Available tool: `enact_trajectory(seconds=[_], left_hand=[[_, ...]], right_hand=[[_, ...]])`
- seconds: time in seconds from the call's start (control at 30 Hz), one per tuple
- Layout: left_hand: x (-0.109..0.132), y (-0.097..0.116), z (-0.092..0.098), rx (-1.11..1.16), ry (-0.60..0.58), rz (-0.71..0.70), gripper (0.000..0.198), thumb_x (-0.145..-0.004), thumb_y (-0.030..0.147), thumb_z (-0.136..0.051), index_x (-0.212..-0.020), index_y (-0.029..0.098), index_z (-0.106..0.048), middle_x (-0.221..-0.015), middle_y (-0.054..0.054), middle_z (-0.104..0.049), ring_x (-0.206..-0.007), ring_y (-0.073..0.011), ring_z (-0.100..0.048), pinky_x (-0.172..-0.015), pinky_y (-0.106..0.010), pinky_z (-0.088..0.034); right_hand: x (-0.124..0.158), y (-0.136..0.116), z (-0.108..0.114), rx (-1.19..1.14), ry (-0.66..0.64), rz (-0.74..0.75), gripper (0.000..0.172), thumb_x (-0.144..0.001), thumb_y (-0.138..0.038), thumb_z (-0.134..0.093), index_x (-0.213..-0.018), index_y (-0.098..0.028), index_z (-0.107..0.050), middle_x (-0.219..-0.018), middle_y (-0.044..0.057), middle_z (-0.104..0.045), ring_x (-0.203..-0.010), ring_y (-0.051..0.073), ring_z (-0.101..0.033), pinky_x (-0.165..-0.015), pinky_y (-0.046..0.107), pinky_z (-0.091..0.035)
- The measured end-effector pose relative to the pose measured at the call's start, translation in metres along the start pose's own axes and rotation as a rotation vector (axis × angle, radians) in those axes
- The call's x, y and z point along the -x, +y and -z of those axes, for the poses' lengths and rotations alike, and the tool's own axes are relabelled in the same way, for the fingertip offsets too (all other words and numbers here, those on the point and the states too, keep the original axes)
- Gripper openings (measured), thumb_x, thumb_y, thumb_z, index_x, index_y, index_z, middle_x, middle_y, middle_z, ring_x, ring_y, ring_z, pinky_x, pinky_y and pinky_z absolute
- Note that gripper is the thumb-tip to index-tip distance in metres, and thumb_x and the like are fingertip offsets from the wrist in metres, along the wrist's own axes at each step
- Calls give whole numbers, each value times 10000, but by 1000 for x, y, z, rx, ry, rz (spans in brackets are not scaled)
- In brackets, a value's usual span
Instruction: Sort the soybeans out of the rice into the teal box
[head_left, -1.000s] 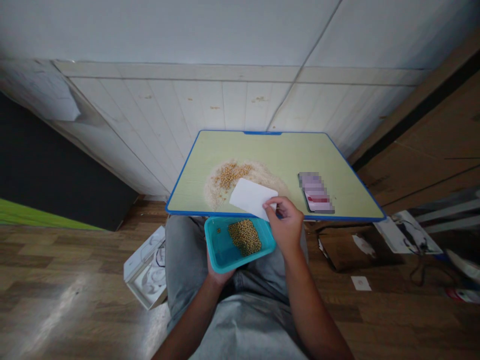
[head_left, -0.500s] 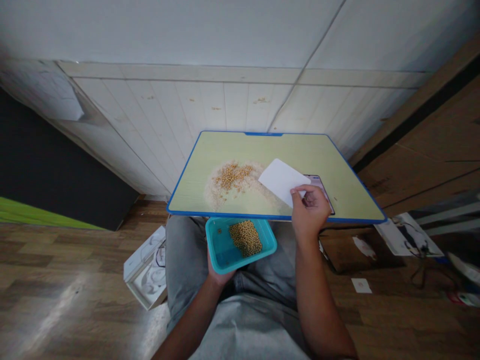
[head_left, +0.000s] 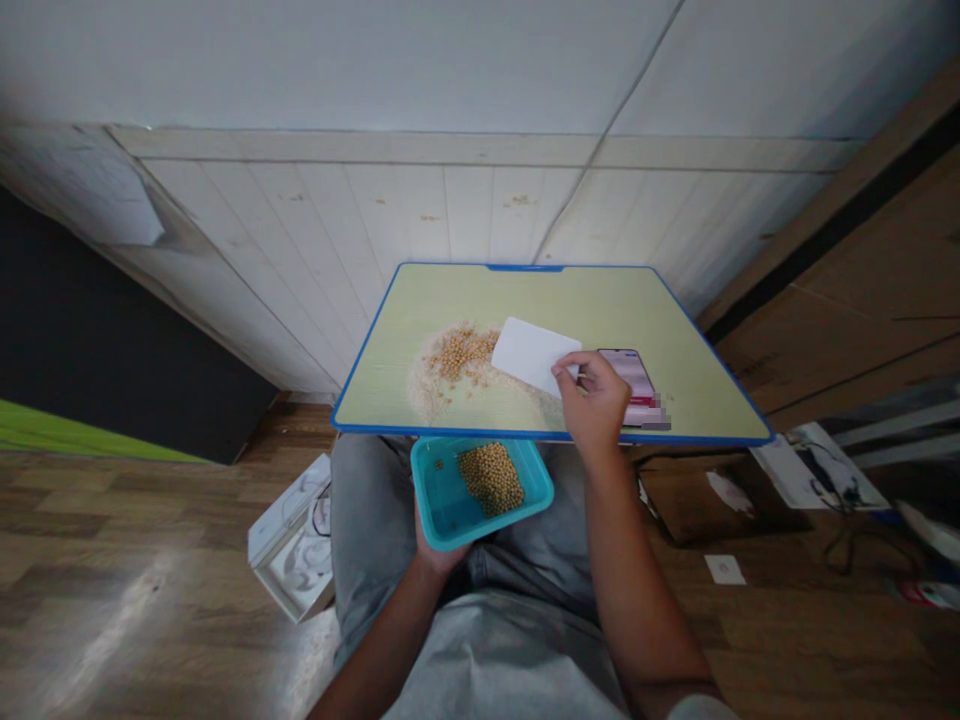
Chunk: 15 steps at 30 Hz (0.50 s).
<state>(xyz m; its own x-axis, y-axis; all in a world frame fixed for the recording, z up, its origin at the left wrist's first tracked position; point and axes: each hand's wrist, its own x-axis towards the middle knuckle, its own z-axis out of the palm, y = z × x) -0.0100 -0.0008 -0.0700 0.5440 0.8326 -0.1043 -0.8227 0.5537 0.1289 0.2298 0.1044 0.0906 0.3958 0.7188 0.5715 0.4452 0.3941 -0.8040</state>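
Note:
My right hand [head_left: 595, 400] pinches the near right corner of a white card [head_left: 534, 352] between thumb and fingers. The card is over the right side of a spread of pale grains that look like rice [head_left: 426, 390], with yellow soybeans [head_left: 459, 352] heaped on top. My left hand [head_left: 441, 555] holds a teal plastic tub [head_left: 427, 520] from below, its fingers mostly hidden beneath. The tub sits over my lap, under the table's front edge. A pile of soybeans [head_left: 493, 478] lies at the right inside it.
The light green table [head_left: 600, 300] has a blue rim and stands against the wall. A phone [head_left: 630, 380] lies on it, right of my right hand. On the floor, an open white box [head_left: 292, 560] is at left and a brown box [head_left: 697, 500] at right.
My right hand has moved left with the white card, bringing it to the edge of the soybeans and uncovering more of the phone. The tub and left hand stay about where they were.

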Motion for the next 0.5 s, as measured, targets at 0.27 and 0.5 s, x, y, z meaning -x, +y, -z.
enact_trajectory(seconds=[0.27, 0.5], left_hand=[[0, -1, 1, -1, -7, -7, 869, -1055, 740, -107, -1546, 266, -646, -1614, -28, -653, -1621, -305, -472, -1372, -542, 161], [1, -1, -12, -10, 5, 3, 810, -1089, 672, -107, -1531, 282, -664, -1624, -5, -646, -1715, -265, -272, -1315, -524, 261]], right_hand=[[4, -4, -5, 23, 5, 37, 98, -871, -169, -676, -849, -232, -747, -817, -9, -766, -780, 178, -710, -698, 298, -541], [6, -6, -8, 4, 2, 25, 119, -875, -149, -667, -834, -237, -736, -806, -16, -753, -766, 172, -695, -717, 306, -535]])
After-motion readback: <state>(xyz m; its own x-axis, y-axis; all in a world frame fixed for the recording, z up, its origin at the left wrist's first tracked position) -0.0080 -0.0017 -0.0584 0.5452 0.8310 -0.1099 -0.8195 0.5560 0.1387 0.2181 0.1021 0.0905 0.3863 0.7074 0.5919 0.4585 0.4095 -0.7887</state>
